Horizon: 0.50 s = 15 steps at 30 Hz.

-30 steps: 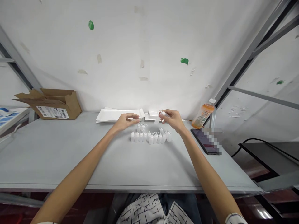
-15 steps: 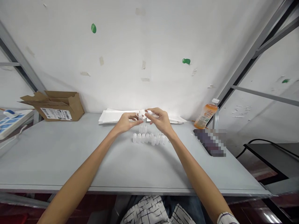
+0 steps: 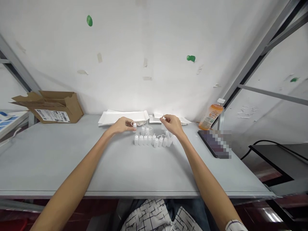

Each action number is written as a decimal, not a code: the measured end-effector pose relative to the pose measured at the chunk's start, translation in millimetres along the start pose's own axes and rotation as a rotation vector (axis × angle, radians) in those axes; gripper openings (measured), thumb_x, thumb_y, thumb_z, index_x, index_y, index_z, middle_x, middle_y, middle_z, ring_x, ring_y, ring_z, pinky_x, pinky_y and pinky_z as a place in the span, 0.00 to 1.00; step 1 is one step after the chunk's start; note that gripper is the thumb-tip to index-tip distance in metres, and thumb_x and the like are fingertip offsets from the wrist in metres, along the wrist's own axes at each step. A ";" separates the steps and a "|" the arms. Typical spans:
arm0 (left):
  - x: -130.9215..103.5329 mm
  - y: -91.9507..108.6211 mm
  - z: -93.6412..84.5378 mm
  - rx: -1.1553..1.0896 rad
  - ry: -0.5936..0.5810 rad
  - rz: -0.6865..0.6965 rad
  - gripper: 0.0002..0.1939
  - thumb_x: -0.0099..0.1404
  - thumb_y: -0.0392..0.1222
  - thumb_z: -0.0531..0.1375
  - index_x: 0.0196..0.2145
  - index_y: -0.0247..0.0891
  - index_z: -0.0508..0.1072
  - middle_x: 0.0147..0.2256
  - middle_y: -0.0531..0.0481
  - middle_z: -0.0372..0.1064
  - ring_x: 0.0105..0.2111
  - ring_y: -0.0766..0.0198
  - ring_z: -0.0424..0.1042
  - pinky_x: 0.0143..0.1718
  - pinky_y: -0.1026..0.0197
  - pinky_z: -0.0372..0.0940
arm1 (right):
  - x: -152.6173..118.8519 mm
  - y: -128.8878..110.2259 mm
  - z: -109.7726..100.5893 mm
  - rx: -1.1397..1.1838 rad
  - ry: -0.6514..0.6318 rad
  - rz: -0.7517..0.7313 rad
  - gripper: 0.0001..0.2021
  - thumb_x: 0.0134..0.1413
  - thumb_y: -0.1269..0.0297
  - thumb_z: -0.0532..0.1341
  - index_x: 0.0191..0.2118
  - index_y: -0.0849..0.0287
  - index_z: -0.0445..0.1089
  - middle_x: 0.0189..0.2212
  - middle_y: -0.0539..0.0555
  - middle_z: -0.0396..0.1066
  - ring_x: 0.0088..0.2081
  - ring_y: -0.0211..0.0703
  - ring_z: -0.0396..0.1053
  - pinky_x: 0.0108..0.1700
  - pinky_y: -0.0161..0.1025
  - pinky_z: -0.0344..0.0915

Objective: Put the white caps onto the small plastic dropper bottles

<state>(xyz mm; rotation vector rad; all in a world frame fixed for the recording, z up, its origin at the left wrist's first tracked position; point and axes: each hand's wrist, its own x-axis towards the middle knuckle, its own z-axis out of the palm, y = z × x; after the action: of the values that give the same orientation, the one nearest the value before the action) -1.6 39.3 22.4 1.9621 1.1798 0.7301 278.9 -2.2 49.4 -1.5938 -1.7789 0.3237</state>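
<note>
My left hand (image 3: 121, 125) is closed around a small white bottle (image 3: 134, 126) with a thin loop at its top, held just above the table. Over to the right, my right hand (image 3: 172, 124) is pinched, and a small pale bottle (image 3: 163, 127) shows just beneath its fingertips, partly hidden. Between and in front of the hands, several small white bottles (image 3: 145, 140) stand in an uneven row. Behind that row, a white bottle (image 3: 143, 131) stands close to others, with thin loops around their tops.
White paper envelopes (image 3: 120, 117) lie along the wall behind the hands. An open cardboard box (image 3: 56, 109) stands at the back left. On the right are an orange drink bottle (image 3: 211, 116) and a dark phone-like slab (image 3: 211, 144), partly pixelated. The grey table (image 3: 141, 173) ends nearest me.
The hands have moved apart: my left hand went left with its bottle, and my right hand shifted right. Camera view also shifted slightly.
</note>
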 end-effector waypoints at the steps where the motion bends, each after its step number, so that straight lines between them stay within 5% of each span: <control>1: 1.9 -3.1 2.9 -0.005 -0.003 -0.003 0.16 0.47 0.51 0.70 0.27 0.35 0.76 0.26 0.53 0.70 0.30 0.62 0.67 0.34 0.62 0.59 | 0.2 1.8 -0.5 -0.028 -0.020 -0.012 0.14 0.57 0.58 0.58 0.23 0.57 0.66 0.20 0.46 0.60 0.26 0.37 0.55 0.30 0.36 0.48; 7: 9.3 -10.3 16.8 -0.004 -0.050 -0.004 0.17 0.44 0.51 0.70 0.25 0.35 0.74 0.24 0.54 0.66 0.29 0.64 0.64 0.33 0.61 0.59 | -0.5 6.7 -2.6 -0.148 -0.151 -0.057 0.07 0.53 0.61 0.61 0.29 0.56 0.75 0.27 0.49 0.72 0.32 0.40 0.67 0.33 0.36 0.53; 15: 8.5 -7.1 21.8 -0.007 -0.049 0.024 0.17 0.45 0.50 0.71 0.26 0.35 0.74 0.24 0.56 0.66 0.27 0.65 0.64 0.32 0.63 0.60 | 1.4 10.3 2.5 -0.015 -0.178 -0.064 0.04 0.46 0.65 0.68 0.30 0.57 0.73 0.26 0.48 0.74 0.33 0.41 0.72 0.35 0.35 0.58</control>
<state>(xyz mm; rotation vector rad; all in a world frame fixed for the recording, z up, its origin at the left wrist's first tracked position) 15.2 42.9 4.9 1.9805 1.1253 0.6938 285.1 1.9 41.8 -1.5555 -1.9662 0.4350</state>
